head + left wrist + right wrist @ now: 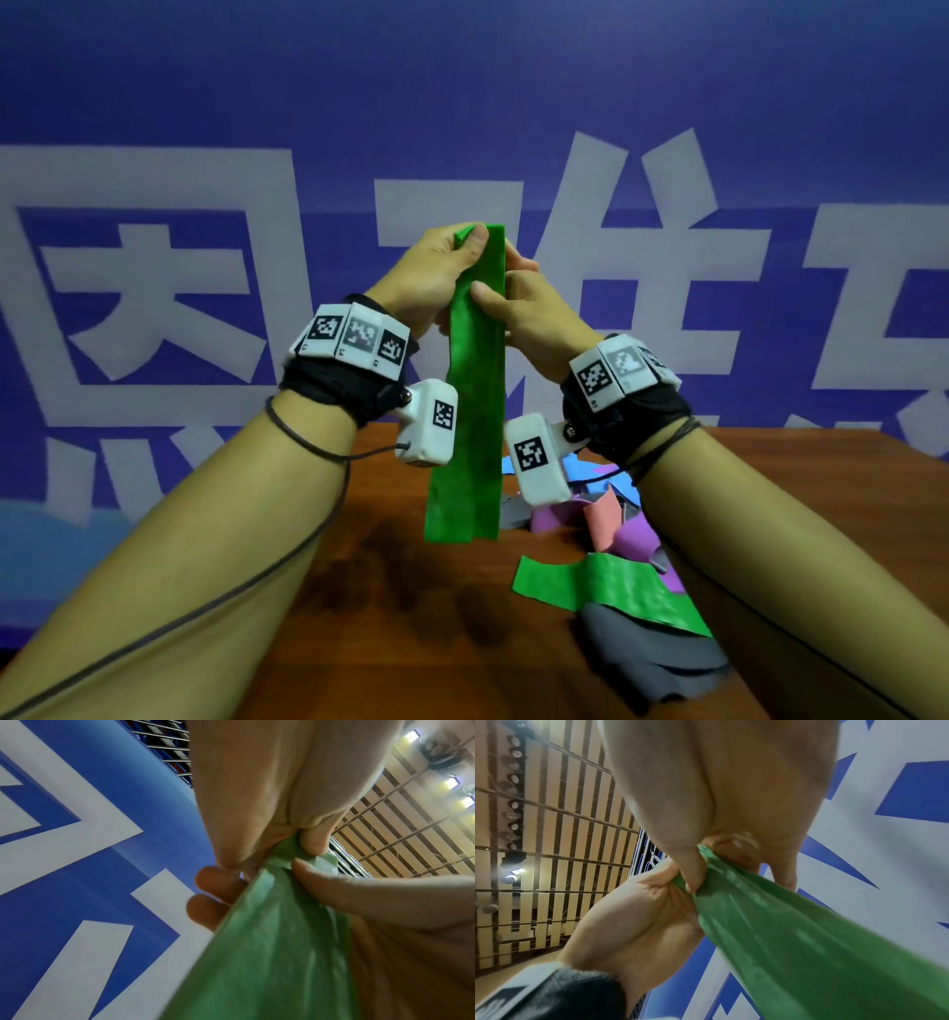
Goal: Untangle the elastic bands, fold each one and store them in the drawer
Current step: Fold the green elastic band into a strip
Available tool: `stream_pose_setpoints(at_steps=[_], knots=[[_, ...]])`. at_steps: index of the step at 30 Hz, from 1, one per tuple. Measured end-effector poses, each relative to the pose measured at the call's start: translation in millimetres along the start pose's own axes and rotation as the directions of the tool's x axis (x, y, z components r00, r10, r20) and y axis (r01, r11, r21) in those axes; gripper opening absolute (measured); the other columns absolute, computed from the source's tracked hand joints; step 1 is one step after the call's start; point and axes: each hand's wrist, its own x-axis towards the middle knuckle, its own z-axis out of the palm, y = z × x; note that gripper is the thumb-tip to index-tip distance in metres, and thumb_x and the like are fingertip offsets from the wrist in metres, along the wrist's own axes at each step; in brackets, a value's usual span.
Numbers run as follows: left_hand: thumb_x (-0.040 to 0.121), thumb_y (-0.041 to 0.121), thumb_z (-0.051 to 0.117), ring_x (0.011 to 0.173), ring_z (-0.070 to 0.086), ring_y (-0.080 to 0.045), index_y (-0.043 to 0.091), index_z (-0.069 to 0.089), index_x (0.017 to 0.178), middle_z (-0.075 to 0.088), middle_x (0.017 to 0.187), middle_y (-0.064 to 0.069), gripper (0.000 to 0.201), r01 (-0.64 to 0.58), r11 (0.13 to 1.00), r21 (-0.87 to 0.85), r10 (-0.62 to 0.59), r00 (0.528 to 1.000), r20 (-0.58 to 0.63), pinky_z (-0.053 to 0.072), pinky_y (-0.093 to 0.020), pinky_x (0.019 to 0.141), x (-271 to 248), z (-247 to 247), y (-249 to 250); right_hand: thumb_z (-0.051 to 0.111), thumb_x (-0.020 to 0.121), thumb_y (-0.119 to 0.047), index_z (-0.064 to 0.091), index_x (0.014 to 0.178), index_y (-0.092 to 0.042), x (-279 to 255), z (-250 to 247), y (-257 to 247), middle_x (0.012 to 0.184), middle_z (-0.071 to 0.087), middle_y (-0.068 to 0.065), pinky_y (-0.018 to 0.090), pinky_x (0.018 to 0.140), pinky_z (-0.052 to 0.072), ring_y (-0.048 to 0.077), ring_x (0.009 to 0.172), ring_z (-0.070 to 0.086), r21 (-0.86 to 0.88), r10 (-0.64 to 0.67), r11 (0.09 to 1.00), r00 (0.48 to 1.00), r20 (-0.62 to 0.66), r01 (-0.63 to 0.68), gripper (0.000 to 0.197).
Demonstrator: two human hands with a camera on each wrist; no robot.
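We're pinching the green band [475, 390] up top with both left hand [436, 272] and right hand [534, 313]; pile [631, 580] sits at 4 o'clock on table [411, 616].

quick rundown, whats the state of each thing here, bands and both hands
held green band: lifted off the table, hanging straight down, doubled over at the top
left hand: pinches the band's top end
right hand: pinches the band just below the top
second green band: lying on the table, partly under the pile
pile of bands: still jumbled on the table
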Motion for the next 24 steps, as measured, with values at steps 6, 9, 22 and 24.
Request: stream_pose_setpoints(at_steps=[6,9,22,24], knots=[[0.108,0.028,0.032,0.094,0.070,-0.035,0.002,0.064,0.108,0.070,0.112,-0.019,0.041,-0.006,0.996,0.088,0.004,1.000,0.031,0.058,-0.043,0.077,-3.2,-2.1,6.8,0.044,0.103,-0.006,0.054,0.117,-0.004,-7.7,9.1,-7.8,0.106,0.063,0.036,0.050,0.088,0.056,0.041,0.093,0.066,0.094,0.010,0.995,0.999,0.046,-0.014,0.017],[0.108,0.028,0.034,0.066,0.064,-0.025,0.005,0.063,0.104,0.067,0.084,-0.014,0.038,0.028,0.994,0.109,-0.028,1.000,0.003,0.050,-0.033,0.059,-5.1,-4.6,2.1,0.046,0.104,-0.020,0.049,0.132,0.002,-8.8,7.2,-7.2,0.114,0.066,0.028,0.044,0.088,0.056,0.038,0.100,0.068,0.028,0.044,0.999,0.998,0.041,-0.045,0.036],[0.109,0.030,0.028,0.039,0.055,-0.005,0.009,0.063,0.097,0.065,0.055,0.009,0.042,0.063,0.998,0.011,-0.064,0.994,0.084,0.037,-0.018,0.034,-22.8,1.7,8.9,0.044,0.103,-0.007,0.050,0.123,-0.008,-16.8,9.3,7.6,0.110,0.061,0.036,0.050,0.092,0.053,0.046,0.100,0.062,0.235,-0.033,0.972,0.993,0.109,0.006,0.021],[0.109,0.026,0.027,0.047,0.061,-0.004,0.000,0.062,0.103,0.069,0.062,0.008,0.044,0.073,0.997,-0.024,-0.070,0.992,0.103,0.043,-0.016,0.041,-24.7,2.5,8.4,0.042,0.104,-0.009,0.054,0.118,-0.004,-18.7,7.9,10.6,0.107,0.062,0.032,0.049,0.092,0.053,0.043,0.099,0.063,0.252,-0.007,0.967,0.991,0.134,-0.027,0.020]])
